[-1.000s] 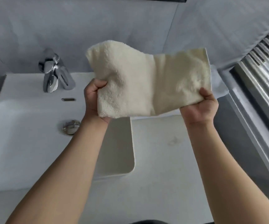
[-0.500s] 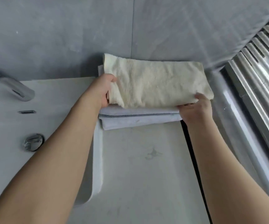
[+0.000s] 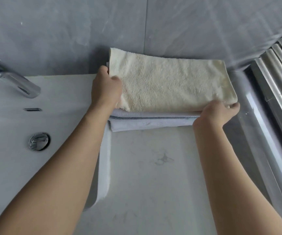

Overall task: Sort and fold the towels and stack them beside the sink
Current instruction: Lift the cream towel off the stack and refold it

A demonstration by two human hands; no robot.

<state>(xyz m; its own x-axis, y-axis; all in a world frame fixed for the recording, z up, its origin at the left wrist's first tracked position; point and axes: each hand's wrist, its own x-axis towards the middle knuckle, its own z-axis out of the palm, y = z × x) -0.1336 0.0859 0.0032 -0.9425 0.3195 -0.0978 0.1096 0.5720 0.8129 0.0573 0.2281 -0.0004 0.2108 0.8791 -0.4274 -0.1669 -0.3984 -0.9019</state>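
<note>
Two hands, left hand (image 3: 106,88) & right hand (image 3: 216,114), grip fluffy cream terry towel (image 3: 170,82) atop stack.

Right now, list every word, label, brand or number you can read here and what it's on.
None can be read.
cream towel: no visible tag or print.
pale blue towels: no label showing.
faucet: no legible brand mark.

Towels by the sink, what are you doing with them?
A person is setting a folded cream towel on top of a stack of pale blue towels on the counter next to the sink. The left hand grips the cream towel's left end, and the right hand holds the stack's front right corner. The stack sits against the grey wall.
</note>
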